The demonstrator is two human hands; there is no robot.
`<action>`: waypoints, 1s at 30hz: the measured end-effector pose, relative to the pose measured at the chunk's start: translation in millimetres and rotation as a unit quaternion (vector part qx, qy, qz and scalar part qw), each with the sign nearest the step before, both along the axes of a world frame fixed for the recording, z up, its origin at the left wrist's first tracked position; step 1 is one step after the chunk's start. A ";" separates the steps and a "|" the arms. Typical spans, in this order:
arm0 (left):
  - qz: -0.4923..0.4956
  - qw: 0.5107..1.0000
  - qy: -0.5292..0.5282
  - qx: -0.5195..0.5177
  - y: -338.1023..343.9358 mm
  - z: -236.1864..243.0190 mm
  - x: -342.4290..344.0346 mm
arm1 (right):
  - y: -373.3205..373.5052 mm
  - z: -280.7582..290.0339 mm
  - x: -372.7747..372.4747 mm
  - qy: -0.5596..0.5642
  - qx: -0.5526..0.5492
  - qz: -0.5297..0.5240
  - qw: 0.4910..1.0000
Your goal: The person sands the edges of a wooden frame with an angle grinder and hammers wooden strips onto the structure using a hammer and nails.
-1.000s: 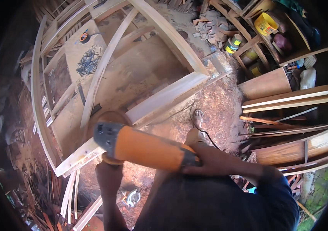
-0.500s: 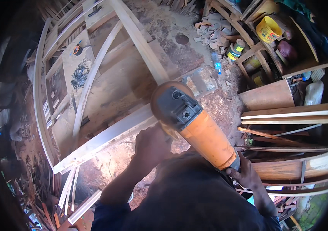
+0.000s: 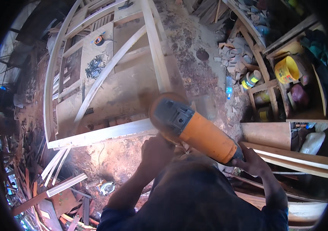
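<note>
I hold an orange angle grinder (image 3: 209,137) with a dark head, and its round brown disc (image 3: 157,111) shows at the rim. My right hand (image 3: 253,159) is wrapped round its rear end. Below the head, my left hand (image 3: 157,153) is closed in a fist; the part it grips, likely the side handle, is hidden. The disc lies over the near right corner of a pale wooden frame (image 3: 106,133), where a long upright rail (image 3: 154,50) meets the near rail. Whether disc and wood touch is hidden by the head.
Inside the frame, a pile of dark nails (image 3: 95,67) and an orange tape measure (image 3: 99,40) lie on a board. Offcuts (image 3: 52,200) litter the lower left. At right stand a yellow bucket (image 3: 287,70), stacked planks (image 3: 298,161) and a plastic bottle (image 3: 229,87).
The view has turned, so the frame and shelves sit differently. The grinder's body now slants less steeply, with both hands still at the same places on it.
</note>
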State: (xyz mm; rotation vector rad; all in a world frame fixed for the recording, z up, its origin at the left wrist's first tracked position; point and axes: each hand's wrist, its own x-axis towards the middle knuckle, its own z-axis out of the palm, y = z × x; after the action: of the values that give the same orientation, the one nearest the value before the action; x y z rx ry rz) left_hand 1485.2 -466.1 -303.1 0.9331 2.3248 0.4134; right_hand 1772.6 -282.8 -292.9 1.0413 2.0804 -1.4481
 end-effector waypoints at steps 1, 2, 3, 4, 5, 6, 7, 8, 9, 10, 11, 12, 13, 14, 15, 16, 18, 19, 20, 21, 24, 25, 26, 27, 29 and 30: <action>0.005 1.000 0.002 0.007 2.5 -4.5 -3.6 | 10.0 0.7 -6.6 -0.005 0.009 0.031 0.999; 0.006 1.000 0.011 0.008 7.2 -5.6 -8.0 | 21.7 7.0 -17.2 0.009 0.006 0.039 0.999; 0.008 1.000 0.019 0.004 12.2 -10.6 -11.4 | 32.7 4.9 -23.3 0.009 0.008 0.045 0.999; 0.015 1.000 0.018 0.006 15.7 -21.5 -16.1 | 43.3 5.4 -29.0 0.032 -0.003 0.022 0.999; -0.020 0.999 0.030 -0.008 21.1 -37.5 -20.9 | 56.3 5.3 -34.3 0.054 -0.014 -0.001 0.998; -0.054 0.997 0.047 -0.021 32.7 -38.6 -28.1 | 76.6 -0.8 -40.8 0.033 -0.023 0.020 0.999; -0.045 0.998 0.051 -0.018 43.3 -34.8 -32.9 | 93.1 -2.5 -50.2 0.022 -0.014 0.037 0.999; 0.013 1.000 0.020 -0.018 55.8 -26.6 -37.0 | 112.0 2.5 -63.4 0.018 -0.020 0.060 0.998; 0.065 0.998 -0.015 -0.019 71.0 -21.0 -43.6 | 130.9 10.2 -77.8 0.011 -0.027 0.077 0.997; 0.075 0.997 -0.014 -0.019 83.9 -21.0 -52.2 | 150.6 13.8 -93.5 0.012 -0.026 0.087 0.996; 0.087 0.996 -0.012 -0.006 99.2 -21.4 -62.6 | 172.0 16.6 -109.6 0.007 -0.030 0.081 0.996; 0.103 0.995 -0.008 -0.002 113.2 -21.2 -72.6 | 194.2 11.5 -127.6 0.009 -0.038 0.085 0.996; 0.110 0.994 -0.002 0.000 133.1 -12.4 -86.5 | 215.8 12.3 -144.3 0.010 -0.040 0.085 0.996; 0.105 0.994 -0.013 -0.011 153.7 0.7 -101.5 | 238.2 12.5 -163.3 0.038 -0.040 0.087 0.995; 0.109 0.993 -0.024 -0.026 172.5 8.0 -115.3 | 262.8 11.1 -186.4 0.066 -0.044 0.097 0.992; 0.120 0.992 -0.022 -0.023 194.1 4.4 -132.4 | 290.2 14.2 -213.5 0.025 -0.063 0.114 0.991; 0.147 0.988 0.043 -0.011 235.7 -8.9 -169.9 | 346.2 3.9 -265.5 0.022 -0.065 0.123 0.990; 0.161 0.986 0.052 0.007 260.1 -8.9 -189.6 | 370.7 5.0 -291.2 0.019 -0.065 0.120 0.990; 0.173 0.983 0.060 0.024 286.6 -9.1 -211.6 | 396.3 5.9 -315.0 0.014 -0.065 0.116 0.991; 0.170 0.982 0.070 0.037 311.0 -16.1 -239.4 | 424.6 -2.6 -341.7 0.028 -0.065 0.124 0.990; 0.181 0.982 0.032 0.031 381.2 -12.5 -320.2 | 500.6 -19.8 -416.6 0.108 -0.067 0.155 0.980; 0.168 0.984 0.021 0.049 404.9 -10.0 -348.0 | 513.9 -12.9 -438.8 0.093 -0.042 0.148 0.984; 0.137 0.987 -0.009 0.086 410.7 -21.8 -391.1 | 519.2 -2.5 -467.6 0.085 -0.019 0.154 0.984; 0.119 0.990 0.063 0.050 445.0 -16.3 -412.0 | 542.5 -6.1 -486.8 0.102 -0.012 0.134 0.986; 0.095 0.962 0.253 0.050 469.1 -32.4 -461.4 | 559.7 -7.8 -529.8 0.121 -0.006 0.135 0.983; 0.082 0.936 0.335 0.069 482.5 -38.9 -474.9 | 560.5 -4.0 -545.3 0.164 0.020 0.136 0.977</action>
State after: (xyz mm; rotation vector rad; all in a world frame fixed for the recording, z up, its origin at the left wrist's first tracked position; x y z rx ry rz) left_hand 1010.3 16.4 -342.0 1.0704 3.0428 0.3657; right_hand 1227.4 277.7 -296.9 0.5268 2.3766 -1.5193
